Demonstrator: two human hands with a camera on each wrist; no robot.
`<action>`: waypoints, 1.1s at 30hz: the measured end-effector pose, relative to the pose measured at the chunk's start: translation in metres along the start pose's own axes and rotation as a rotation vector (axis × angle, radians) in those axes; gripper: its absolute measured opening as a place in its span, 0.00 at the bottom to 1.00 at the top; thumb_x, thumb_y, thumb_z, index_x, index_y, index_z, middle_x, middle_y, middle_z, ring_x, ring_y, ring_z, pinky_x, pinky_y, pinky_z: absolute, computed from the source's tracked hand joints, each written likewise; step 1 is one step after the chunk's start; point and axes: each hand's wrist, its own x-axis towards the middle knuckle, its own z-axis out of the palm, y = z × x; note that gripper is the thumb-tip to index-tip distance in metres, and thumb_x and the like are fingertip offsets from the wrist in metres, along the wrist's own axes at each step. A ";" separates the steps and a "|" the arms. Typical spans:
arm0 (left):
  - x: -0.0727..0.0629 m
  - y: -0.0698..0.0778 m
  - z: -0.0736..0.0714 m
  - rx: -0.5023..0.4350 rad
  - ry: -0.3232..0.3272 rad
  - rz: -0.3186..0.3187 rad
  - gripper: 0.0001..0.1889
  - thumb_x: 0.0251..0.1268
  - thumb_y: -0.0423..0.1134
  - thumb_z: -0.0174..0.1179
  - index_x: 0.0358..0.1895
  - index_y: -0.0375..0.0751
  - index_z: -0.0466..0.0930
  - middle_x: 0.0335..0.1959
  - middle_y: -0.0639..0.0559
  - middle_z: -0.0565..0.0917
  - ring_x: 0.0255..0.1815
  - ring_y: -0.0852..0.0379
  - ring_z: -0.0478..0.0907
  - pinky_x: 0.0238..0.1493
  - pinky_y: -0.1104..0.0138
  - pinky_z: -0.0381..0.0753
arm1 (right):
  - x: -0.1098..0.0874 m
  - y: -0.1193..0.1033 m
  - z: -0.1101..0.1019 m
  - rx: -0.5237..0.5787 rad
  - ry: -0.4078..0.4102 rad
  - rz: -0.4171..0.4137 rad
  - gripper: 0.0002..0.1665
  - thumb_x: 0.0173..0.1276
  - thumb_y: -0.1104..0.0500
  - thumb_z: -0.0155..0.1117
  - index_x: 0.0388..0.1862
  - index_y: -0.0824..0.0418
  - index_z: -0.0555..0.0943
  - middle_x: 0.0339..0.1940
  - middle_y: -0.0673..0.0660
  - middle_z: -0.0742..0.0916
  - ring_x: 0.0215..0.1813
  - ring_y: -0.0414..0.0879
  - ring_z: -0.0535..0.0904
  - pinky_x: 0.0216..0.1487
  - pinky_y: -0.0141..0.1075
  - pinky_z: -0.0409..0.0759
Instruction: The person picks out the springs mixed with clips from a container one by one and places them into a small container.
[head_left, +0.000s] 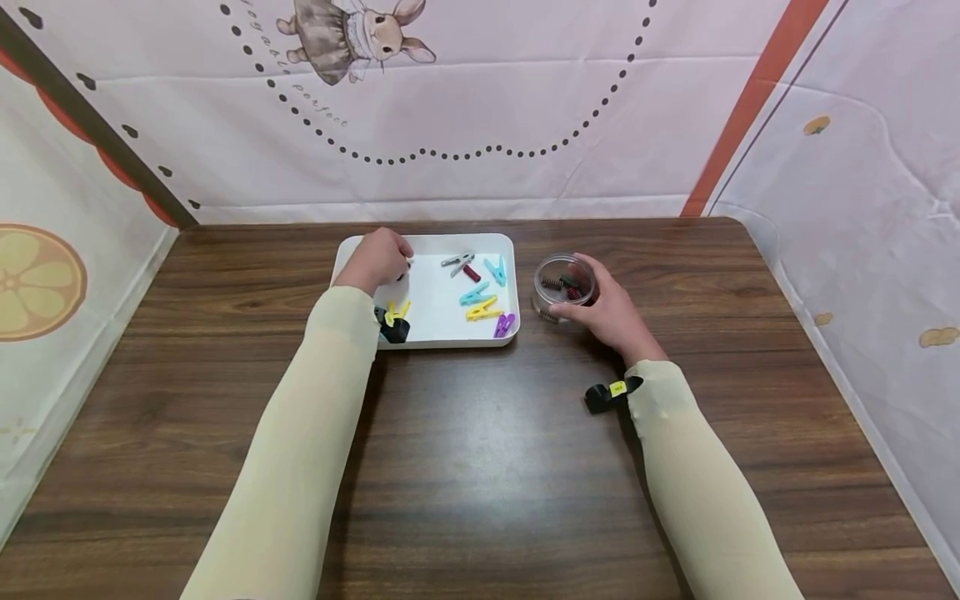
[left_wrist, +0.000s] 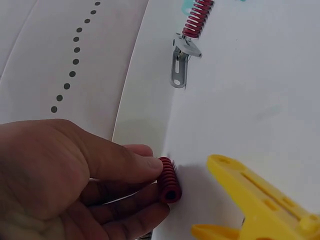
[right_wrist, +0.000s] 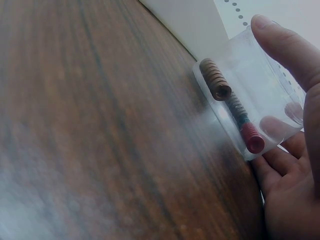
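My left hand (head_left: 377,260) is at the left end of a white tray (head_left: 431,302). In the left wrist view its thumb and fingers pinch a red coil spring (left_wrist: 169,181) beside the tray wall. My right hand (head_left: 611,312) grips a clear round jar (head_left: 542,300) standing on the table just right of the tray, thumb on one side and fingers on the other. Inside the jar lie several springs, among them a copper-brown spring (right_wrist: 215,80) and a red spring (right_wrist: 252,137); a dark green one shows partly.
Another red spring (head_left: 472,272) lies in the tray next to a grey metal clip (head_left: 459,260). Light-blue clothespins (head_left: 476,295), yellow clothespins (head_left: 483,310) and a purple clothespin (head_left: 504,325) lie along its right side. A wooden table (head_left: 480,467) bears everything; printed cloth hangs behind.
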 end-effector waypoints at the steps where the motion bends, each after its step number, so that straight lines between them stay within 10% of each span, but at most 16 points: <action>1: 0.000 0.000 0.000 0.001 -0.003 -0.002 0.15 0.66 0.30 0.52 0.54 0.37 0.80 0.57 0.41 0.80 0.48 0.47 0.76 0.52 0.56 0.77 | 0.000 0.000 0.000 0.000 0.000 0.000 0.57 0.52 0.40 0.75 0.76 0.45 0.56 0.73 0.51 0.71 0.74 0.45 0.64 0.73 0.47 0.62; 33: -0.009 0.002 -0.002 0.064 0.010 0.018 0.11 0.65 0.31 0.55 0.45 0.35 0.85 0.46 0.41 0.85 0.42 0.49 0.78 0.48 0.57 0.78 | -0.002 -0.001 0.000 0.011 -0.003 -0.010 0.57 0.51 0.40 0.76 0.76 0.46 0.56 0.73 0.51 0.71 0.74 0.46 0.63 0.74 0.48 0.61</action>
